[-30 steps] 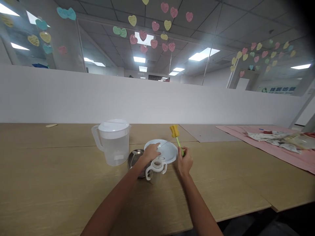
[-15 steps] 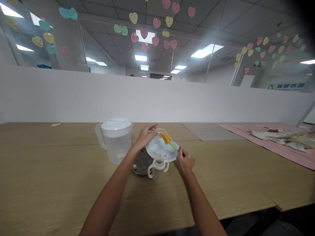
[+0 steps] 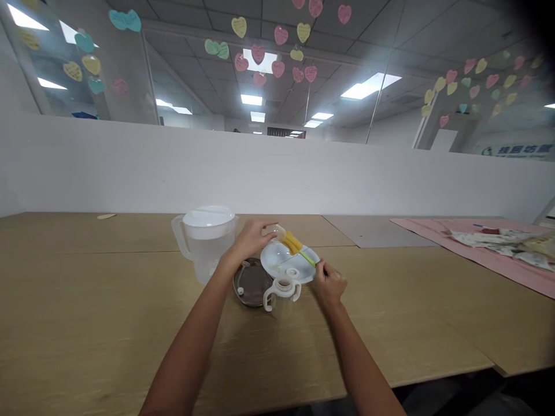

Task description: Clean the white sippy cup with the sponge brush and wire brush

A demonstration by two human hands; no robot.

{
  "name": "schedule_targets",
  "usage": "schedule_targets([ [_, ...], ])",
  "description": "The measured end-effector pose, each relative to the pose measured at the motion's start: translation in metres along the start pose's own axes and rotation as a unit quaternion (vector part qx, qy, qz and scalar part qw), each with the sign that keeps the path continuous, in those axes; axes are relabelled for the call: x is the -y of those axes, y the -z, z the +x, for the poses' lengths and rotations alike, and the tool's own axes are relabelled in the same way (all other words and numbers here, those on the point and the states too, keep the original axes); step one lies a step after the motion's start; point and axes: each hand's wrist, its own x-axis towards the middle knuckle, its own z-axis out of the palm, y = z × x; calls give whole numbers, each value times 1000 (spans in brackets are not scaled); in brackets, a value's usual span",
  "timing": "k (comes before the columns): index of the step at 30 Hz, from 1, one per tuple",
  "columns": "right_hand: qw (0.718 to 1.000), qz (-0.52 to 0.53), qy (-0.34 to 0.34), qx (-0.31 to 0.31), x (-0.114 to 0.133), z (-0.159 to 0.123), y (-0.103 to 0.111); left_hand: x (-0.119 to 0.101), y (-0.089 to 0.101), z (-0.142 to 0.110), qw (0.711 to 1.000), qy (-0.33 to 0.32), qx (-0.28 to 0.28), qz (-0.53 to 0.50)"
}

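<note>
left hand (image 3: pixel 255 236) half-curls round a clear piece (image 3: pixel 278 232), right hand (image 3: pixel 330 282) fists round a yellow brush (image 3: pixel 296 246), both arms (image 3: pixel 193 329) stretched forward.

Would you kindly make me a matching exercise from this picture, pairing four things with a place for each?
Things
1. Sponge brush
2. Pitcher
3. Two-handled bottle
4. Pink cloth

Places
A. At the right of the picture, with papers on it
B. In the right hand
C. Just in front of the white bowl, on the person's side
D. To the left of the round metal dish

Pairs: 1-B, 2-D, 3-C, 4-A
</note>
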Motion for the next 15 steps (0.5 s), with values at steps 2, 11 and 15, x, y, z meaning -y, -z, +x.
schedule_targets([
  [2, 1000, -9, 10, 16, 0, -1, -1, 1, 4, -3, 996, 7, 25, 84],
  [11, 977, -37, -207, 27, -6, 10, 4, 15, -1, -9, 952, 76, 155, 251],
  [15, 976, -18, -206, 66, -6, 9, 4, 29, -23, -8, 940, 119, 225, 226],
])
